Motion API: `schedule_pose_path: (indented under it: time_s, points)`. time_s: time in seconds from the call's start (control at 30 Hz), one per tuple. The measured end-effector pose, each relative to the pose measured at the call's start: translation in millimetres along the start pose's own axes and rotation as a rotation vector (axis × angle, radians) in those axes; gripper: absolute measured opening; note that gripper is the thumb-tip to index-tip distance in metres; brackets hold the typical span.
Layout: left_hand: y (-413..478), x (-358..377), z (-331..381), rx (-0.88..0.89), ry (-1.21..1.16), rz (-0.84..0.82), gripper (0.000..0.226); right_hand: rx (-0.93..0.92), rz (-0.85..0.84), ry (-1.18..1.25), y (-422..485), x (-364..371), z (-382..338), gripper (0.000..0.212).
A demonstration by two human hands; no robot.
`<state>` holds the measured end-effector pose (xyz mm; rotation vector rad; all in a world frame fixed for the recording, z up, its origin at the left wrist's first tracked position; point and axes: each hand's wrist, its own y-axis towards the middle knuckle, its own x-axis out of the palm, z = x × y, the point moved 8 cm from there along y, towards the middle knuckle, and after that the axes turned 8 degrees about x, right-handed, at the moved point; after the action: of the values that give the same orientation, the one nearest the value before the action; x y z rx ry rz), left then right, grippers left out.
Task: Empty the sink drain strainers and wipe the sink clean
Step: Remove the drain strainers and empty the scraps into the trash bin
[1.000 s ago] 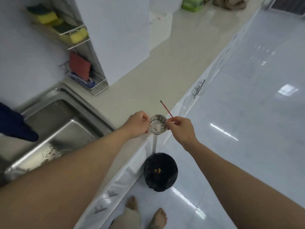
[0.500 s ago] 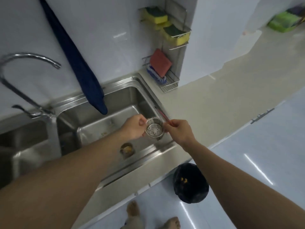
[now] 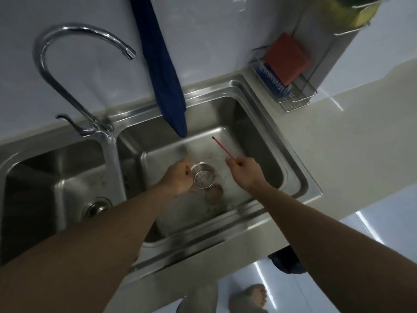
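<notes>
Double-bowl stainless steel sink [image 3: 300,177], set in a pale tabletop [image 3: 349,154].

Left hand [image 3: 178,177]: over the right bowl, fingers curled round the rim of a small round perforated steel drain strainer [image 3: 203,178]. Whether the strainer touches the bowl floor cannot be told.

Open drain hole [image 3: 214,194]: just beside the strainer at its 5 o'clock, with brown residue around it.

Right hand [image 3: 244,171]: at 3 o'clock of the strainer and apart from it. The fingers pinch a thin red stick with a dark tip [image 3: 223,150], tip pointing to 11 o'clock.

Second steel strainer [image 3: 96,206]: seated in the left bowl's drain, at 9 o'clock of the held one.

Curved chrome tap [image 3: 56,64]: stands behind the divider between the bowls.

Dark blue cloth [image 3: 162,71]: hangs down the wall, lower end over the right bowl's back edge.

Wire rack [image 3: 295,100]: at 1 o'clock of the sink, holding a red sponge [image 3: 286,57] and a blue-bristled brush [image 3: 274,83].
</notes>
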<state>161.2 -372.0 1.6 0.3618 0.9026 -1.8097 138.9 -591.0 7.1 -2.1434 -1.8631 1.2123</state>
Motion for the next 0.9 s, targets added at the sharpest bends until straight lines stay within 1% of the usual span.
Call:
schedule_pose_path:
  time_s: [0.07,0.13,0.2,0.27,0.37,0.43,0.5,0.63,0.77,0.87,0.9]
  points:
    - [6,4,-27,-0.026,0.01,0.001,0.019,0.033,-0.031,-0.099,14,21,7,0.048]
    - [12,11,-53,-0.052,0.046,0.015,0.014,0.069,-0.065,-0.209,27,40,18,0.05]
    - [16,20,-77,-0.085,0.065,0.023,0.008,0.093,-0.073,-0.318,40,55,30,0.045]
    - [20,33,-97,-0.117,0.065,-0.011,0.006,0.112,-0.067,-0.447,51,66,42,0.039]
    - [26,50,-120,-0.141,0.08,-0.057,0.008,0.14,-0.068,-0.647,65,77,55,0.032]
    - [30,60,-134,-0.151,0.099,-0.076,0.007,0.154,-0.07,-0.712,75,83,63,0.03]
    - [33,70,-149,-0.169,0.102,-0.094,0.006,0.148,-0.077,-0.765,81,91,71,0.033]
    - [36,84,-171,-0.211,0.111,-0.133,0.008,0.167,-0.077,-0.751,94,102,84,0.031]
    - [36,89,-179,-0.212,0.115,-0.156,0.013,0.147,-0.112,-0.868,100,112,89,0.032]
    - [36,87,-177,-0.186,0.15,-0.156,0.012,0.117,-0.133,-0.942,99,115,90,0.034]
    - [36,85,-173,-0.168,0.17,-0.151,0.011,0.117,-0.131,-0.932,99,114,90,0.034]
